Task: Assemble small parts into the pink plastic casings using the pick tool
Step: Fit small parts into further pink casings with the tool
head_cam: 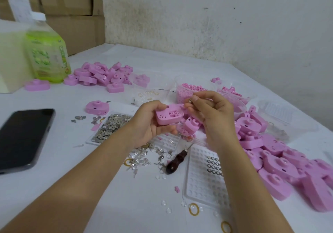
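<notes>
- Pink casing (169,116) is held up over the middle of the table (126,205), gripped by the left hand (149,124) with fingers curled under it.
- The right hand (210,110) pinches a small metal part (191,99) between thumb and fingertips, just beside the casing's upper right corner.
- The pick tool (175,160) lies on the table below both hands, nobody touching it.
- A heap of casings (288,160) lines the right edge.

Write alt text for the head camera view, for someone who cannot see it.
A person's left hand holds a pink casing while the right hand pinches a small metal part beside it. The wooden-handled pick tool lies on the white table.
</notes>
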